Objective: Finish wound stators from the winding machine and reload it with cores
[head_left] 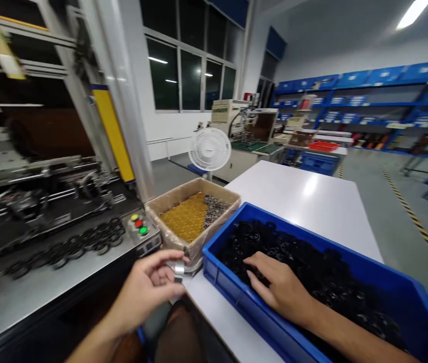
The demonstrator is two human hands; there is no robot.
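Observation:
My left hand (149,290) holds a small shiny metal ring (178,269) between thumb and fingers, just in front of a cardboard box (168,204). My right hand (278,287) lies palm down inside a blue plastic bin (221,285), its fingers resting on a heap of black ring-shaped parts (312,267). Whether those fingers grip a part is hidden. The cardboard box holds a yellow tray (185,219) with small metal rings (214,209) at its right side.
The bin and box sit on a white table (312,196). A machine to the left carries a row of black rings (77,244) and a button panel (140,224). A white fan (209,149) stands behind; blue shelving (369,101) lines the far wall.

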